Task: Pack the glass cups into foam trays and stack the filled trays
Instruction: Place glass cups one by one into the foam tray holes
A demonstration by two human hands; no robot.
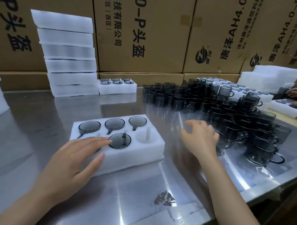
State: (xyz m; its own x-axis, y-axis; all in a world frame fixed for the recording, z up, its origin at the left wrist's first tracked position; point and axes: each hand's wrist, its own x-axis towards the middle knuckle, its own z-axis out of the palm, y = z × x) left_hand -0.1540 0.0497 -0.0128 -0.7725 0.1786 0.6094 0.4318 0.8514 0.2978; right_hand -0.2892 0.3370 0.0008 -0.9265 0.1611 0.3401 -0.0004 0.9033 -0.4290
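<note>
I had the left hand [75, 153] lying flat, fingers straight, on the foam tray [138, 157] on the bench [139, 195]; five pockets held smoky glass cups [120, 140], one stood vacant. My right hand [201, 137] hovered, fingers loosely spread and holding nothing, beside the heap of cups [239, 121].

Work surface: reflective metal table [115, 188], scuffed, bright glare streaks from overhead light | Backdrop: wall of stacked brown cardboard cartons [149, 34] with black printed lettering and round logos | Right edge: tan surface [283, 118] beside the table
</note>
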